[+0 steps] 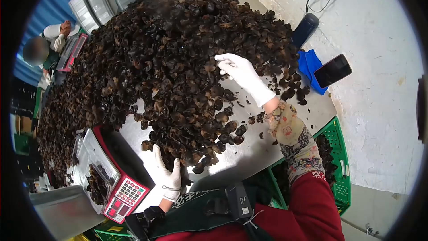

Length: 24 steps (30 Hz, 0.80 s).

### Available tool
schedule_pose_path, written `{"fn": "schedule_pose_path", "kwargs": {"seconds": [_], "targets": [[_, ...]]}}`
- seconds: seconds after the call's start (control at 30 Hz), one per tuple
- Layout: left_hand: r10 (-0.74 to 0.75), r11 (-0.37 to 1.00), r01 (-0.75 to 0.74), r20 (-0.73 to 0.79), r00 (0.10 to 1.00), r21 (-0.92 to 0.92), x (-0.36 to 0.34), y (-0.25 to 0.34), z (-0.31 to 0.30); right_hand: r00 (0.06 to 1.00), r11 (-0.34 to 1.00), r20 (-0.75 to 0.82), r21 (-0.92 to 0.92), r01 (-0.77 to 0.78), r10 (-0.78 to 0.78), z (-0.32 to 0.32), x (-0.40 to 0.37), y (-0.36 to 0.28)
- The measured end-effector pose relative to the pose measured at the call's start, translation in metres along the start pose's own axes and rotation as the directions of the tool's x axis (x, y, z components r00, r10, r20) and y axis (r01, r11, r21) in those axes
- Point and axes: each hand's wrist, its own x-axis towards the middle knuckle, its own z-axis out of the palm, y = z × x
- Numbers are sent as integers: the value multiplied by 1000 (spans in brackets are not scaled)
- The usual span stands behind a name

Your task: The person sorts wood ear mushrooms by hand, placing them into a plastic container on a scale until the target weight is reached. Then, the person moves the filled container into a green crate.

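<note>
Where the fungus pile [169, 62] slopes down to the steel worktop [249, 151], the left hand [169, 176] presses into its near edge, gloved fingers [157, 154] spread wide. The right hand [240, 75] rests higher on the pile, fingers [221, 58] curled narrow; perhaps pinching a piece, though I cannot tell. A red scale [127, 194] bearing a tray [96, 149] of fungus sits just beside the left hand. A phone [332, 70] lies on blue cloth [308, 62].

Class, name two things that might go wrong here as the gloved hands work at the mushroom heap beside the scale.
1. The left hand gathers mushrooms right at the edge of the table; pieces may well drop off.
2. The phone lies beside the heap's loose fringe; sliding pieces might cover or nudge it.
</note>
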Motion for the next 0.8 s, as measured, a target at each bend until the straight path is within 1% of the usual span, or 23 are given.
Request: {"fn": "schedule_pose_path", "kwargs": {"seconds": [0.03, 0.07, 0.1, 0.13, 0.2, 0.3, 0.33, 0.37, 0.4, 0.43, 0.47, 0.5, 0.53, 0.57, 0.6, 0.7, 0.8], "targets": [[-11, 1000, 11, 1, 1000, 15, 0, 1, 0, 997, 979, -66, -201, 25, -39, -1, 5, 13], [-21, 999, 21, 2, 1000, 30, 0, 2, -1, 988, 917, -123, -396, 35, -91, 0, 9, 25], [-12, 999, 12, 1, 1000, 45, 1, 4, -2, 979, 834, -165, -552, 11, -123, 3, 8, 36], [-3, 998, 3, 0, 1000, 59, 1, 5, -3, 966, 634, -175, -773, -16, -188, 8, 6, 39], [6, 997, -6, 3, 1000, 73, 1, 6, -3, 950, 344, -119, -939, -13, -288, 16, 15, 54], [7, 997, -8, 10, 1000, 78, 2, 6, -3, 960, 482, -61, -873, 82, -274, 10, 27, 60], [-1, 997, 0, 8, 1000, 77, 2, 7, -3, 979, 649, -91, -759, 51, -184, 8, 28, 38], [-7, 997, 7, 5, 1000, 75, 2, 8, -3, 984, 915, -79, -388, 115, -157, 6, 33, 36], [30, 994, -27, -28, 999, 110, 2, 7, -3, 988, 987, -62, 66, 144, -140, 4, 35, 31], [72, 987, -62, -59, 996, 146, 3, 7, -3, 993, 966, -119, 256, 43, -13, 5, 29, 8], [115, 979, -98, -88, 989, 180, 4, 6, -3, 992, 984, -107, 158, 87, -71, 2, 29, 18], [115, 981, -99, -89, 989, 168, 6, 7, -3, 988, 989, -89, 58, 134, -128, -4, 29, 37], [112, 983, -97, -91, 990, 156, 6, 9, -4, 981, 983, -62, -42, 181, -184, -10, 25, 37], [107, 985, -93, -94, 990, 144, 5, 10, -4, 992, 971, -41, -216, 106, -117, -17, 11, 38], [96, 986, -83, -91, 991, 143, 5, 10, -5, 957, 845, -70, -490, 213, -282, -13, 8, 59], [80, 987, -67, -85, 993, 147, 4, 10, -5, 927, 707, -94, -676, 209, -364, 5, -11, 72], [80, 982, -65, -81, 993, 176, 4, 9, -6, 940, 527, -120, -847, 71, -320, 24, -8, 71]]}}
